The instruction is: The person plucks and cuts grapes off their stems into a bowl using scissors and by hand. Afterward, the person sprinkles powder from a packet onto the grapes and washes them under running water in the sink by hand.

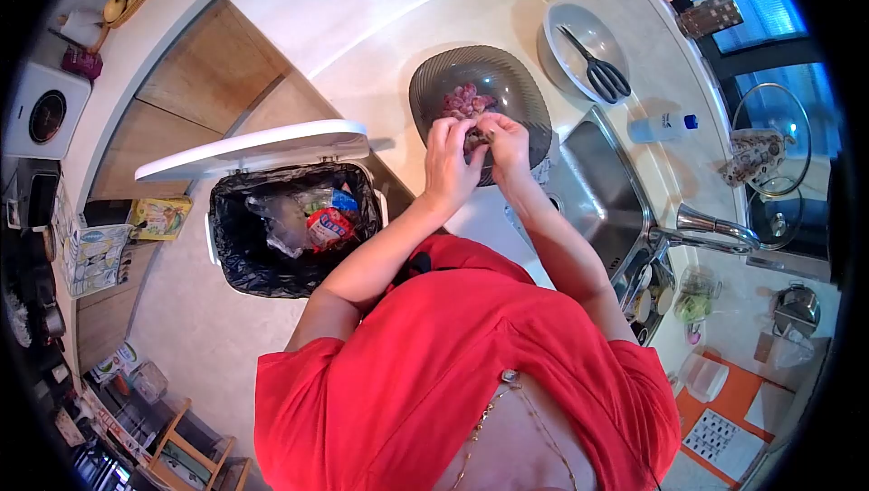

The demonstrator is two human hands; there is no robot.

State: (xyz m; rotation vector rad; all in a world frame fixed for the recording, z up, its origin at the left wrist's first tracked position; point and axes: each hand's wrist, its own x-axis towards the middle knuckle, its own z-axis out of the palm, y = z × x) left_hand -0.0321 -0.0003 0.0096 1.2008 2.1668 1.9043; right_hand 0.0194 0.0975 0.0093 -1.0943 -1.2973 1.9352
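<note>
Red grapes [466,100] lie in a dark, ribbed, see-through bowl [529,97] on the counter. Over the near side of this bowl my two hands meet, fingertips almost touching. My left hand [450,165] is closed, its fingers curled around grapes at the bowl's near side. My right hand [509,145] pinches a small brownish-green bit that looks like grape stem; the fingers partly cover it.
Black scissors [602,75] rest across a pale bowl [563,25] at the back right. A steel sink [602,188] with a faucet [715,227] lies to the right. Left of me, a lidded bin [294,283] stands open, holding plastic wrappers [326,224].
</note>
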